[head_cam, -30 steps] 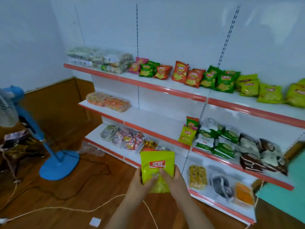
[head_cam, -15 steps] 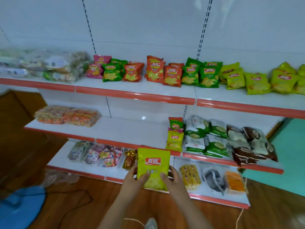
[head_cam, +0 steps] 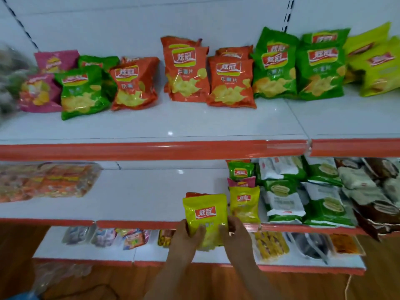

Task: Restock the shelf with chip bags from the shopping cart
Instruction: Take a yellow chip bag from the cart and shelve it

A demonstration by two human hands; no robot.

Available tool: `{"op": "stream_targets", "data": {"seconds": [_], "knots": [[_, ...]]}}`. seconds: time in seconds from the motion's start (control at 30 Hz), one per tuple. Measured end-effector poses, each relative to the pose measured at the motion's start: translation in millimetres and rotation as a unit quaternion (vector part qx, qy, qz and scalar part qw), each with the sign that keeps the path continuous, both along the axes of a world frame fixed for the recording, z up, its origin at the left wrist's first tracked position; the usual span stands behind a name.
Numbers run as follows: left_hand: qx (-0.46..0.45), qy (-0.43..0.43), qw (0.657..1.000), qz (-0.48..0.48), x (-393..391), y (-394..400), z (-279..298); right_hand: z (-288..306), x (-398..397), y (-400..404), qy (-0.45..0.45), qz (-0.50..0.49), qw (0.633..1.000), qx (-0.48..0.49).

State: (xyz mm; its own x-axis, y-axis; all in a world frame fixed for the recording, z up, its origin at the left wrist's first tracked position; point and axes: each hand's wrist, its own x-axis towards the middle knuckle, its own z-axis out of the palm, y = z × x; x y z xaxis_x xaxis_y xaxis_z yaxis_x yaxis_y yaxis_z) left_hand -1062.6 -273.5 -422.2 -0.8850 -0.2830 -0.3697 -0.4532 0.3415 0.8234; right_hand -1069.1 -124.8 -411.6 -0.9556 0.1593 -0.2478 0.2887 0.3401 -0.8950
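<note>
Both hands, left (head_cam: 187, 237) and right (head_cam: 236, 231), grip yellow chip bag (head_cam: 205, 215) at middle shelf (head_cam: 134, 223) edge.

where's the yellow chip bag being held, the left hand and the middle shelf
yellow chip bag (head_cam: 205, 213): head view, red logo on its front
left hand (head_cam: 186, 239): head view, back of hand
middle shelf (head_cam: 138, 191): head view, bare white surface

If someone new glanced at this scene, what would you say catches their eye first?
Probably the yellow chip bag held in both hands, left hand and right hand, at the front edge of the middle shelf, beside a small yellow bag. Next, the bright row of orange chip bags and green chip bags standing on the top shelf.
</note>
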Motion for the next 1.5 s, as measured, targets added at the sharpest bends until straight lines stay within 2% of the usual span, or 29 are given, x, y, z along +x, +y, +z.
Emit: {"op": "stream_targets", "data": {"seconds": [0.23,0.37,0.5,0.63,0.73,0.87,0.97,1.03,1.1,1.23,1.37,1.4,1.5], "knots": [[-0.17,0.05,0.981,-0.082,-124,-25,-96,-102,-117,-20,-0.015,-0.017,0.991,0.134],[-0.145,0.066,0.986,-0.059,-196,-31,-129,-120,-179,-34,0.018,-0.036,0.989,0.145],[-0.116,0.117,0.985,-0.053,-259,-26,-163,-133,-227,-51,0.059,-0.062,0.987,0.136],[-0.079,0.131,0.985,-0.078,-265,-17,-173,-158,-223,-71,0.047,-0.032,0.988,0.144],[-0.073,0.132,0.985,-0.082,-262,-19,-175,-172,-211,-77,0.056,0.009,0.966,0.254],[-0.112,0.134,0.977,-0.121,-268,-20,-177,-190,-209,-69,0.062,0.102,0.926,0.357],[-0.156,0.13,0.968,-0.149,-266,-17,-179,-198,-209,-63,0.052,0.13,0.914,0.38],[-0.183,0.12,0.961,-0.168,-262,-11,-178,-203,-207,-64,0.055,0.127,0.906,0.4],[-0.209,0.11,0.953,-0.191,-259,-7,-177,-201,-204,-66,0.091,0.079,0.9,0.419],[-0.2,0.076,0.96,-0.183,-254,-1,-163,-199,-197,-63,0.056,0.104,0.924,0.363],[-0.156,0.094,0.972,-0.149,-218,0,-122,-163,-176,-59,0.125,0.075,0.927,0.346],[-0.149,0.099,0.975,-0.134,-209,-1,-110,-149,-168,-55,0.141,0.057,0.935,0.32],[-0.107,0.107,0.984,-0.089,-172,-2,-74,-97,-132,-44,0.106,0.018,0.979,0.173]]}}
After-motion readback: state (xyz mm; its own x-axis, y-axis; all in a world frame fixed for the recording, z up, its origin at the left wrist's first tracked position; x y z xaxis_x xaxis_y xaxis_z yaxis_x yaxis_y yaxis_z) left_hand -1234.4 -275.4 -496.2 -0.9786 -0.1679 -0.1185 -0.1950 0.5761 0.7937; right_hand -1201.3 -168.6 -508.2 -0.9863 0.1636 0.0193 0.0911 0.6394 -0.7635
